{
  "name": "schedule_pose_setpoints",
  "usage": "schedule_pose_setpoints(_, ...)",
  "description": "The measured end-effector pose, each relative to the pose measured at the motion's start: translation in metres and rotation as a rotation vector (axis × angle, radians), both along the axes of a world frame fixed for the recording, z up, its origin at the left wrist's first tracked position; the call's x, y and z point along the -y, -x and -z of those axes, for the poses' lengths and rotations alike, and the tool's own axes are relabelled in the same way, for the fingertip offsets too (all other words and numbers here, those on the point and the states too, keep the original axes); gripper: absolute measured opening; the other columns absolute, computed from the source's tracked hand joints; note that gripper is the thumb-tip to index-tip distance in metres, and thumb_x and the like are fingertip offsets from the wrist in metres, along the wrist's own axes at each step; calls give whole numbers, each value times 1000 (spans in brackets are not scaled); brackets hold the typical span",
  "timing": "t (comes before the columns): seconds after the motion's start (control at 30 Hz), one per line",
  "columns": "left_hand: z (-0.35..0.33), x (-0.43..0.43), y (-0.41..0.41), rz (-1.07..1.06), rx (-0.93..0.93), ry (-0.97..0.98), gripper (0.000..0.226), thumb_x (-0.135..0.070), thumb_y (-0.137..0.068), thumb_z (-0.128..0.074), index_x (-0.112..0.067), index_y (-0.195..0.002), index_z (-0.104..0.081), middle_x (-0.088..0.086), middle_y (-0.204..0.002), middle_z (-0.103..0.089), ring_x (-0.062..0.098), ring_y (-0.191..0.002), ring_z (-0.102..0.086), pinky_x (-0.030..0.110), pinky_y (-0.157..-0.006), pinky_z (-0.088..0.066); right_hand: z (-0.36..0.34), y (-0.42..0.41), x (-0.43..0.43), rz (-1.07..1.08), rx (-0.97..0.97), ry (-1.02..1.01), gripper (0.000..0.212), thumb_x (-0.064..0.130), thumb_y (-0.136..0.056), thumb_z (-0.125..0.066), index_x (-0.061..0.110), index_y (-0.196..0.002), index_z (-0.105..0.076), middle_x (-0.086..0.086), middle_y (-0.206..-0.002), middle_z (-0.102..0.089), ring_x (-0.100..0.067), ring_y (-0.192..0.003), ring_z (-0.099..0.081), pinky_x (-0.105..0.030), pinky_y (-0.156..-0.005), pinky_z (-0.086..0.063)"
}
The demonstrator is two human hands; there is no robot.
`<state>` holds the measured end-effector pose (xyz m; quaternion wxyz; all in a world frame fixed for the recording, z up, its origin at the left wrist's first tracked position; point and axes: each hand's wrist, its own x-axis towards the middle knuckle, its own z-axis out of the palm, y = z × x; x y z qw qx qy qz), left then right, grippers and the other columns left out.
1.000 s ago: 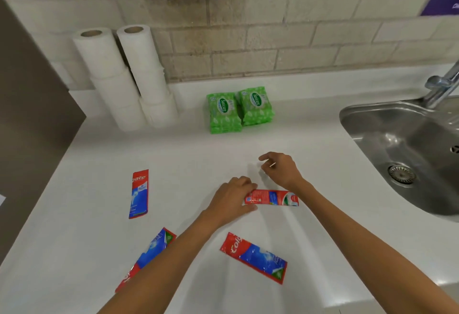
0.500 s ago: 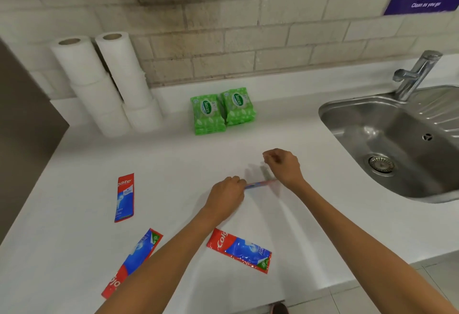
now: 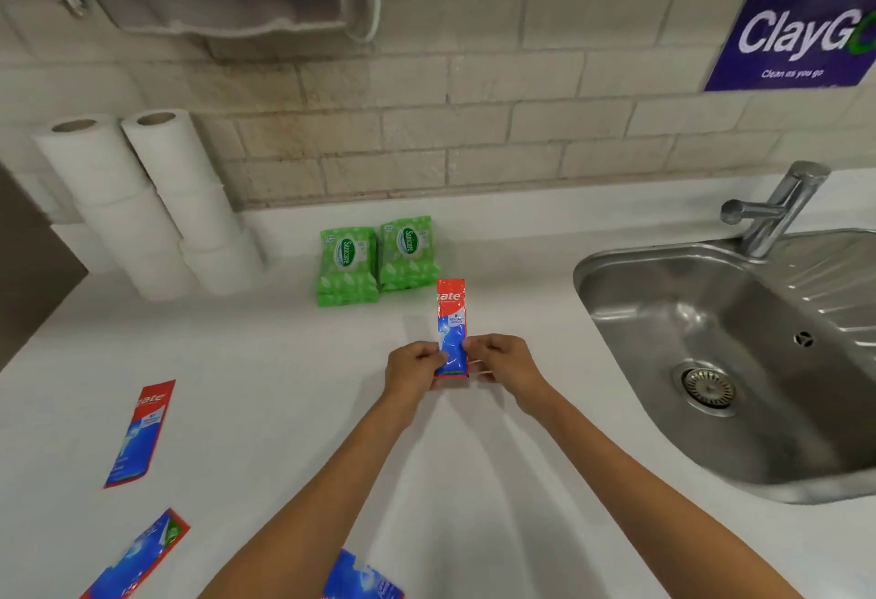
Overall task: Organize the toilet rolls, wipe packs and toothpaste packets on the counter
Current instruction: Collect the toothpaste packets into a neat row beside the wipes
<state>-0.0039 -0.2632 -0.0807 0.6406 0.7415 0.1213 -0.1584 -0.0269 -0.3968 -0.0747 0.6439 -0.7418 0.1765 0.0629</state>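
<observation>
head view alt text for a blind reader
The left hand and right hand pinch a toothpaste packet by its near end, close to two green wipe packs. Stacked toilet rolls stand back left, three more packets lie near left, a sink right.

Stacked toilet rolls [image 3: 156, 200], paired green wipe packs [image 3: 348, 262], one toothpaste packet [image 3: 451, 314] upright, three lying flat

Bottom edge cuts off two toothpaste packets [image 3: 135, 556].

Arms extended; left hand [image 3: 413, 368] and right hand [image 3: 502, 361] pinch one toothpaste packet [image 3: 451, 314] (fingers seemingly curled).
</observation>
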Motion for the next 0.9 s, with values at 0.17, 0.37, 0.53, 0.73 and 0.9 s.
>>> schedule_pose_setpoints(0.17, -1, 36, -17, -54, 26, 9, 15, -2, -84, -60, -2, -97, -68, 12, -90, -65, 14, -63, -57, 17, -53, -45, 2, -28, 32, -4, -10, -38, 9, 7, -87, -62, 1, -93, -64, -17, -91, -65, -10, -58, -59, -12, -48, -47)
schedule_pose_setpoints(0.37, 1, 54, -32, -109, 86, -34, 13, -4, -88, -51, -11, -87, -62, 2, -82, -63, 13, -66, -59, 21, -61, -47, 13, -75, 71, 75, -44, 185, 23, 14, -84, -67, -1, -101, -68, -16, -107, -70, -16, -71, -61, -15, -53, -42)
schedule_pose_setpoints(0.53, 14, 51, -39, -101, 123, -100, 10, -6, -88, -57, -15, -88, -60, -3, -73, -60, 10, -66, -58, 24, -73, -48, 19, -113, 86, 64, -21, 376, 22, 11, -85, -63, -1, -103, -68, -16, -111, -69, -28, -96, -65, -30, -73, -49)
schedule_pose_setpoints(0.73, 24, 50, -51, -83, 134, -146, 14, -4, -87, -57, -17, -87, -61, -2, -77, -60, 15, -70, -58, 19, -70, -46, 32, -129, 96, 23, 6, 523, 37, 21, -88, -60, 4, -120, -54, -17, -115, -63, -28, -101, -63, -30, -77, -48)
schedule_pose_setpoints(0.9, 31, 52, -51, -46, 153, -186, 16, -3, -87, -55, -17, -88, -63, -5, -79, -61, 17, -78, -58, 20, -74, -47, 37, -120, 110, -271, 277, 995, 52, 34, -88, -56, 17, -135, -44, -8, -132, -47, -25, -119, -48, -34, -85, -47)
